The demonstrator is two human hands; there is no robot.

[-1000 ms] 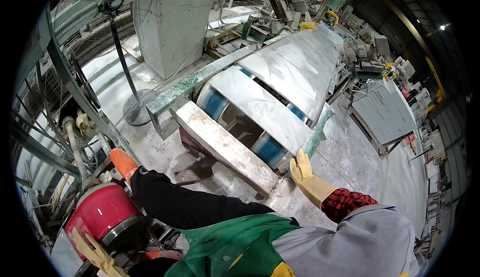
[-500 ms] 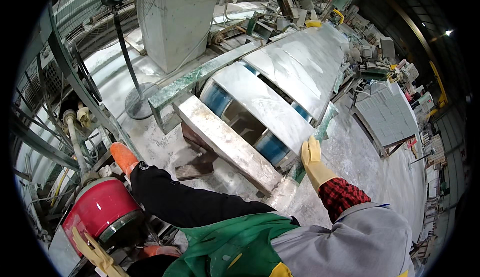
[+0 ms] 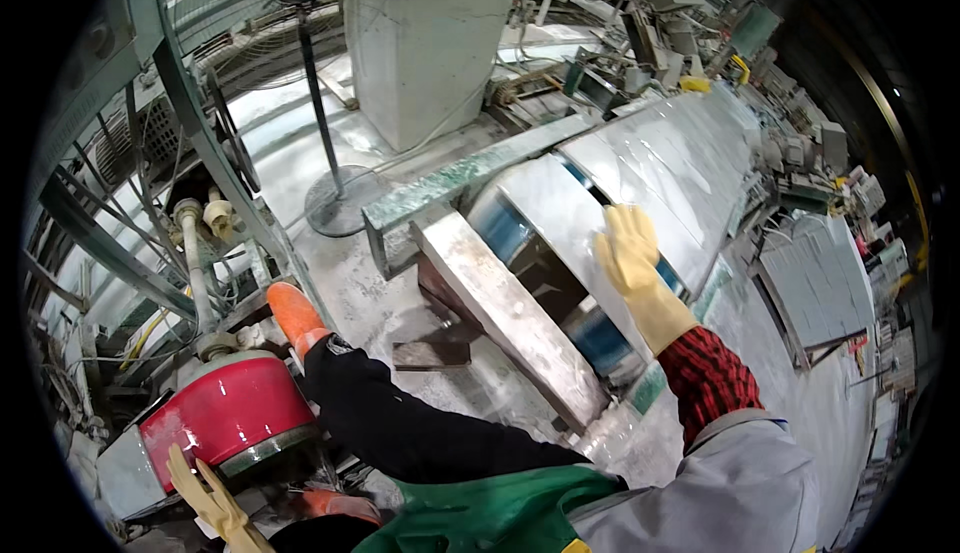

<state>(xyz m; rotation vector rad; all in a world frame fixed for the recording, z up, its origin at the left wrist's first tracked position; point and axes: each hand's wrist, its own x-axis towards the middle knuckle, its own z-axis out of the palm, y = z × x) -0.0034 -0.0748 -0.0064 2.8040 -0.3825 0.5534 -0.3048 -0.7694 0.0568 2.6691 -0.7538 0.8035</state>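
Observation:
My right hand (image 3: pixel 638 268), in a cream rubber glove, lies over a pale stone slab (image 3: pixel 560 208) with its fingers stretched out; it appears to touch the top. Beneath and in front of that slab show blue rollers (image 3: pixel 500 227) with dark gaps between them. A thick whitish beam (image 3: pixel 510 313) runs along the near side. Low on the left, my left hand (image 3: pixel 215 503), gloved alike, has its fingers apart and holds nothing. It is nearest to a wet red rounded machine housing (image 3: pixel 240 403); whether it touches it I cannot tell.
Beyond the near slab lies a wide pale stone surface (image 3: pixel 675 163). A green-stained rail (image 3: pixel 470 173) edges the left side. Farther left stand a pedestal fan (image 3: pixel 318 83) and a tall concrete block (image 3: pixel 425 53). A stack of slabs (image 3: pixel 815 278) sits at right. My orange boot (image 3: pixel 295 315) is beside the pipework.
My right hand has moved from the slab's near right corner up over its top surface. The view has shifted, so the surroundings sit farther right. My left hand stays beside the red housing.

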